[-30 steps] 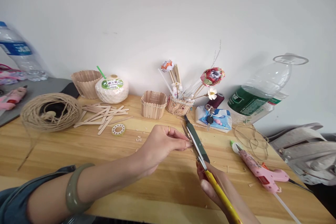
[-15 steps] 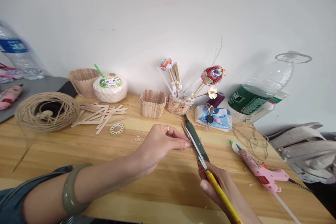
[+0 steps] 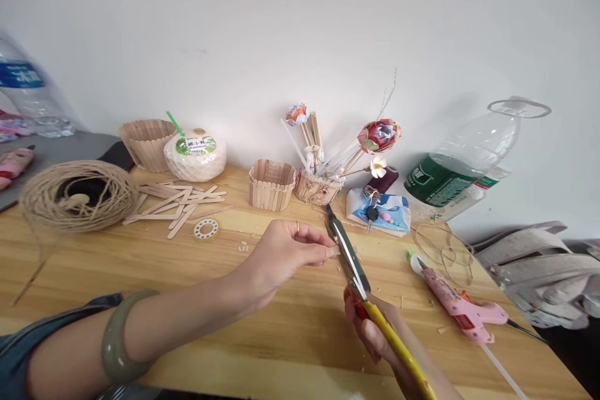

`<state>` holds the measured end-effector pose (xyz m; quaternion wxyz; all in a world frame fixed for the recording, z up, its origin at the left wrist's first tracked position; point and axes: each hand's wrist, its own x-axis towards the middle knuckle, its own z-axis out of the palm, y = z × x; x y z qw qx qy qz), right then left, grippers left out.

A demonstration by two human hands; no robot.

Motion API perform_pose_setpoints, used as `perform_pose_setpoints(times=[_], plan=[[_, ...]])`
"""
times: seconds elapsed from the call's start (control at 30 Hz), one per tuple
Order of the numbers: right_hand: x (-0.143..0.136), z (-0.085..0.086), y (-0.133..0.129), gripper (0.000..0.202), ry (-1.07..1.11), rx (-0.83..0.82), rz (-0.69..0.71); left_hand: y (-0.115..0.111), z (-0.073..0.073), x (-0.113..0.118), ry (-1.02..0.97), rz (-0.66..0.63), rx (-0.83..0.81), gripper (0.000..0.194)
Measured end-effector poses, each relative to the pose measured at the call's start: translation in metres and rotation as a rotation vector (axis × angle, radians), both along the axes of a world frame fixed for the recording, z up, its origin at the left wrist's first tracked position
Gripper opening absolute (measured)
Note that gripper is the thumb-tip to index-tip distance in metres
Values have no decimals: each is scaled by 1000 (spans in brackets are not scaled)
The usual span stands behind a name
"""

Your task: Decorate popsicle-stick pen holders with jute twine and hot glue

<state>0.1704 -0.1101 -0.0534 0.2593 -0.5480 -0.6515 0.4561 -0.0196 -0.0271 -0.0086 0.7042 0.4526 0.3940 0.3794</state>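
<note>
My right hand (image 3: 375,331) grips scissors (image 3: 394,340) with yellow and red handles, the metal blades pointing up and away. Thumb and fingers of my left hand (image 3: 290,253) are pinched beside the blades. Whatever lies in that pinch is too small to make out; only a pale tip shows at the fingertips. Just behind the blades a dark green tool (image 3: 351,250) with a black tip lies on the table. Small wood bits (image 3: 242,247) are scattered left of my left hand.
Wooden sticks (image 3: 182,203), a twine coil (image 3: 79,197) and a tape roll (image 3: 206,229) lie left. Behind stand a small stick basket (image 3: 272,185), a white coconut (image 3: 195,159) and a basket of paper flowers (image 3: 319,189). A pink glue gun (image 3: 462,309) and a large bottle (image 3: 450,175) are right.
The scissor handles have spread apart, showing the red one, and the blades have shifted against my left fingertips. My left hand keeps its pinch. The whole view has shifted slightly.
</note>
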Motion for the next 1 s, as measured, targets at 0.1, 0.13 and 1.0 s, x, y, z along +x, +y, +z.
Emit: perform_pose_setpoints(times=[0.1,0.13,1.0], plan=[[1,-4,-2,50,74,28,9,-1,0,0,0,10,9,9],[1,-4,-3,51,99,22,-9,-2,0,0,-2,15,18,10],[16,-10,-5,52,120,10,-120,78,-62,-36,816,-370,564,17]])
